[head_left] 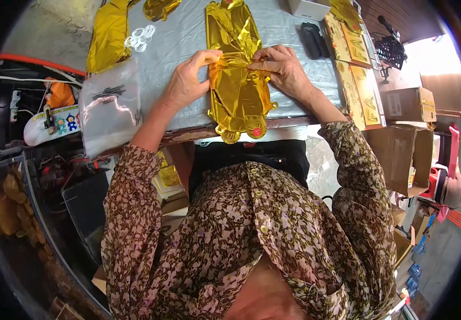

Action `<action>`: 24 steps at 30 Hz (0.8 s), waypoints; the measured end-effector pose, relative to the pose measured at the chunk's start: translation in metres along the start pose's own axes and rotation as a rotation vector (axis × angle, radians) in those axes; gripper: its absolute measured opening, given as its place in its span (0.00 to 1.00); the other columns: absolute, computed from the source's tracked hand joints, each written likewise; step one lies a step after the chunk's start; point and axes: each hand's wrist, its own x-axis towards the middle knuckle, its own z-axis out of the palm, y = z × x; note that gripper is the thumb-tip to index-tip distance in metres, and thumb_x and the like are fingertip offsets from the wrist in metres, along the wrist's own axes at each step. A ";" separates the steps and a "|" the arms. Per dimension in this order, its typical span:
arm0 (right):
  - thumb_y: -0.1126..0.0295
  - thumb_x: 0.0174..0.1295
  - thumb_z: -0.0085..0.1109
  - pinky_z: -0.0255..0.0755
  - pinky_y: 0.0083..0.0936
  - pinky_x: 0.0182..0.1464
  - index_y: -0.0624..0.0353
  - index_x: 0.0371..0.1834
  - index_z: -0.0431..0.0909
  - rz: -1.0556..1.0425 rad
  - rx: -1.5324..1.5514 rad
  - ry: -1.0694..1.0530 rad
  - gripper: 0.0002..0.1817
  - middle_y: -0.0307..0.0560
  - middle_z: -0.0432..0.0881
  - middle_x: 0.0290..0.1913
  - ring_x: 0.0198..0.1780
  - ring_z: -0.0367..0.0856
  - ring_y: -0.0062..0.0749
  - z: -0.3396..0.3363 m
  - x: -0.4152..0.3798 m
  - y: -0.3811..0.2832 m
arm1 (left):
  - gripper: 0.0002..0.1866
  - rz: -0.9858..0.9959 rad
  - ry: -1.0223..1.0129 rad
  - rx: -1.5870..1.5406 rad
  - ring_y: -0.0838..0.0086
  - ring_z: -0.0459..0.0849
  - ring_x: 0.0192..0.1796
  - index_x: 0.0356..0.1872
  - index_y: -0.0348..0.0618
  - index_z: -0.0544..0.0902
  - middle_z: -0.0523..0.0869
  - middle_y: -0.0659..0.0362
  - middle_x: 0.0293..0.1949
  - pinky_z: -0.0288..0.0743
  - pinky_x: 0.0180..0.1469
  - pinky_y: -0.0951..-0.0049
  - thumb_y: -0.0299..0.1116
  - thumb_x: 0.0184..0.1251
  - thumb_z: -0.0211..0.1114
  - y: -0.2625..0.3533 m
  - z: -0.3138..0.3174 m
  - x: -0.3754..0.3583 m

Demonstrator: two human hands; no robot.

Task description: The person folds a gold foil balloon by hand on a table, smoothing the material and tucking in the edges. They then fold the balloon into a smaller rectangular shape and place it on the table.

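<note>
A long, flat gold foil piece (238, 98) lies lengthwise on the grey-covered table (172, 40), its near end with a small red spot hanging over the front edge. At its left edge my left hand (189, 80) pinches the foil between thumb and fingers. My right hand (284, 69) is closed on the right side of the same foil, thumb and forefinger together over a fold. Creases run across the foil between both hands.
White rings (140, 38) and more gold foil (108, 37) lie at the left, above a clear plastic bag (110, 106) with dark strips. A black object (315, 41), a white box (309, 9) and printed gold-red packets (356, 90) are at the right. Cardboard boxes (401, 154) stand beyond.
</note>
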 end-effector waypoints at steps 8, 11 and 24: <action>0.80 0.54 0.65 0.64 0.38 0.67 0.36 0.56 0.92 0.020 0.024 -0.010 0.28 0.34 0.85 0.58 0.58 0.77 0.35 -0.002 -0.001 -0.001 | 0.12 0.107 -0.096 0.227 0.58 0.90 0.59 0.45 0.39 0.83 0.88 0.55 0.61 0.86 0.60 0.62 0.20 0.61 0.71 0.000 -0.010 -0.001; 0.80 0.55 0.64 0.64 0.39 0.67 0.36 0.56 0.92 0.016 0.033 -0.001 0.28 0.33 0.85 0.59 0.58 0.77 0.35 -0.001 -0.002 -0.001 | 0.09 0.103 -0.122 0.222 0.59 0.90 0.60 0.43 0.38 0.85 0.88 0.54 0.62 0.85 0.62 0.64 0.20 0.61 0.69 -0.006 -0.012 -0.002; 0.78 0.55 0.67 0.60 0.41 0.72 0.41 0.57 0.91 0.059 -0.013 -0.075 0.26 0.33 0.83 0.63 0.62 0.77 0.36 -0.013 0.000 -0.010 | 0.13 0.065 -0.233 0.151 0.60 0.85 0.69 0.47 0.40 0.89 0.84 0.52 0.69 0.80 0.70 0.66 0.18 0.61 0.69 -0.004 -0.022 -0.005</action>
